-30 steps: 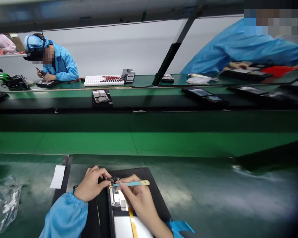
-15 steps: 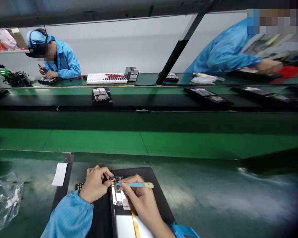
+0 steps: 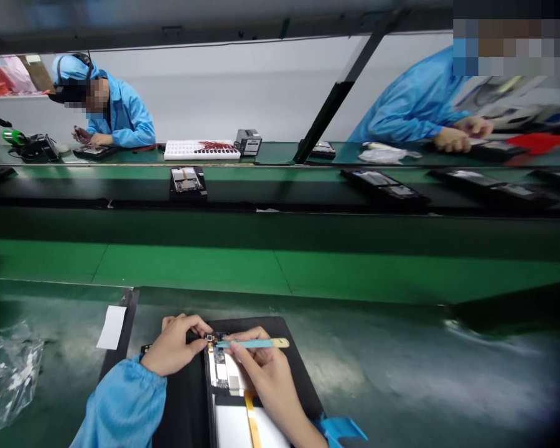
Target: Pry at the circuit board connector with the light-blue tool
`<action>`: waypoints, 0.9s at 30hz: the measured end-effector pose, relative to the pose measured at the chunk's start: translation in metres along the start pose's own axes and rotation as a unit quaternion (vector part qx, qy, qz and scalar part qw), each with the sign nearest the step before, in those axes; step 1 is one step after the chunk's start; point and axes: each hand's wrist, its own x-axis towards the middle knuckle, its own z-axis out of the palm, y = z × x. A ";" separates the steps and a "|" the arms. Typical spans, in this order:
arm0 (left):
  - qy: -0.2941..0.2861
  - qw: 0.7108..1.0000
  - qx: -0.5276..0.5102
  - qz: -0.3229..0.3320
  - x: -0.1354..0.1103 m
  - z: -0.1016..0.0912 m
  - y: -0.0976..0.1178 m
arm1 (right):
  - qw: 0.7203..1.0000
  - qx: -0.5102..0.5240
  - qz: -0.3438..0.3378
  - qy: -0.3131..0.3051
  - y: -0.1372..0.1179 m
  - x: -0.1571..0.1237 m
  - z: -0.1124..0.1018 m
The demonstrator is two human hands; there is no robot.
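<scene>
An opened tablet (image 3: 233, 414) lies on a black mat (image 3: 182, 407), its circuit board (image 3: 221, 367), white battery area and a yellow-orange flex ribbon (image 3: 252, 418) exposed. My left hand (image 3: 176, 342) is at the tablet's upper left corner. Its thumb and forefinger pinch around a small square camera module (image 3: 210, 338). In my right hand (image 3: 266, 367) is a pair of blue tweezers (image 3: 256, 343) with a cream-yellow end, held nearly level. Their tip points left and reaches the board just beside the module; exact contact is too small to tell.
A clear plastic bag (image 3: 9, 379) and a white paper slip (image 3: 112, 327) lie to the left. Beyond the bench, several opened devices (image 3: 188, 180) rest on a dark line. Across it, two co-workers in blue work near a white tray (image 3: 200, 150) and a small box (image 3: 249, 143).
The tweezers have risen slightly and their tip has shifted a little left. My left hand stays at the corner, its wrist slightly further left. The right co-worker's hands have moved left onto a device.
</scene>
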 end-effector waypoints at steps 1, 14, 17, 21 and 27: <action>-0.001 1.000 -0.003 0.000 0.000 0.000 0.000 | 1.000 0.001 0.001 0.000 0.000 0.000 0.000; -0.002 0.999 -0.036 0.023 0.005 -0.001 -0.006 | 1.000 0.006 0.020 0.007 -0.006 0.001 0.003; -0.003 0.999 -0.037 0.022 0.005 -0.001 -0.008 | 0.999 0.031 0.030 0.013 -0.007 0.002 0.002; 0.002 0.999 -0.031 0.014 0.004 -0.001 -0.008 | 0.994 0.084 0.064 0.021 -0.008 0.003 -0.003; 0.026 0.999 -0.014 0.018 0.006 0.003 -0.009 | 0.989 0.117 0.084 0.019 -0.008 0.004 -0.006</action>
